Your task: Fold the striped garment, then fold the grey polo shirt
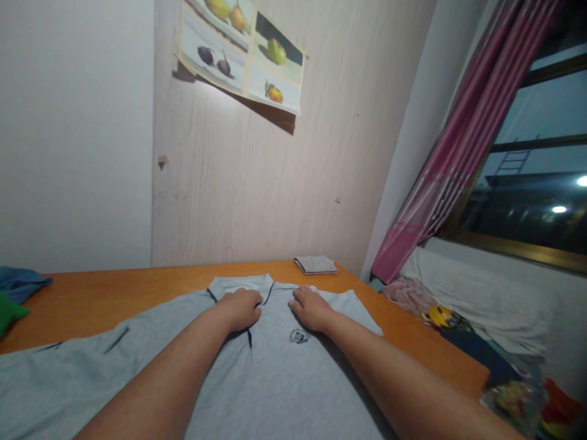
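A light grey polo shirt lies spread out, collar away from me, with dark trim at the collar and a small dark emblem on the chest. The long sleeve on the left reaches to the frame edge. Just below the collar, my left hand rests on the shirt beside the button placket, fingers slightly bent. My right hand lies on the shirt near the shoulder, above the emblem, its fingers a little spread. Neither hand visibly lifts the cloth. The fingertips of my left hand are partly hidden.
The shirt lies on an orange-brown table. A folded checked cloth sits at its far edge. Blue cloth and green cloth lie at the left. Right of the table, bedding and assorted items lie below a window and pink curtain.
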`<state>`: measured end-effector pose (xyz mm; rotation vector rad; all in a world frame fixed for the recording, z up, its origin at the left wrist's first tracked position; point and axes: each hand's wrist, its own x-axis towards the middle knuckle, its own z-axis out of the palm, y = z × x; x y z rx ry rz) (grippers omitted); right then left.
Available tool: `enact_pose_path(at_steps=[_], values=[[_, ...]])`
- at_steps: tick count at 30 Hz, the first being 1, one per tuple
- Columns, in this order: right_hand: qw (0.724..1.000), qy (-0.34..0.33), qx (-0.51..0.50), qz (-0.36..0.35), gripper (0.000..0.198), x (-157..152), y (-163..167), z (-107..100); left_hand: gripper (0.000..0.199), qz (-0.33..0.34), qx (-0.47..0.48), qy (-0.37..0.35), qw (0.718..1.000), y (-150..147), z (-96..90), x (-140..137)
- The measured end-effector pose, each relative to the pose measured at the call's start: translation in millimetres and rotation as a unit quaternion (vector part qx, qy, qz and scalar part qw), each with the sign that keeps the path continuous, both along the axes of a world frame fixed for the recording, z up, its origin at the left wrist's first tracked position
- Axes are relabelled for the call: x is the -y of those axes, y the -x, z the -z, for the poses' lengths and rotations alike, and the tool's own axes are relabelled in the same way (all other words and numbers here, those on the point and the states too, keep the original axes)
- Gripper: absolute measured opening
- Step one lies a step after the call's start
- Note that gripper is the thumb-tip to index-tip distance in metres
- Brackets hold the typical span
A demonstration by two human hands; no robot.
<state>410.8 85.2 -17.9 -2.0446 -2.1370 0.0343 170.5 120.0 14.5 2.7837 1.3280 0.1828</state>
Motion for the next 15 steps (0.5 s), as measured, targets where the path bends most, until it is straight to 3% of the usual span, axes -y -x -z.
enact_pose_path(at_steps=[4,7,9,12,15], values=[[0.997,0.036,0.008,0.071,0.069,-5,3,0,0.030,-0.001,0.001,0.000,1.000,0,-2.4,4],[0.995,0.007,0.019,0.097,0.065,-9,12,-4,0.027,-0.006,0.002,-0.001,1.000,0,-2.5,4],[0.998,-0.022,0.010,0.062,0.059,-10,23,-5,0.027,-0.010,0.003,-0.001,1.000,0,-1.8,4],[1.000,-0.015,-0.014,-0.021,0.055,-13,40,1,0.027,-0.013,0.005,0.001,1.000,0,-0.7,3],[0.999,0.006,-0.030,-0.027,0.062,-14,49,7,0.027,-0.011,0.007,0.004,1.000,1,-0.4,2]])
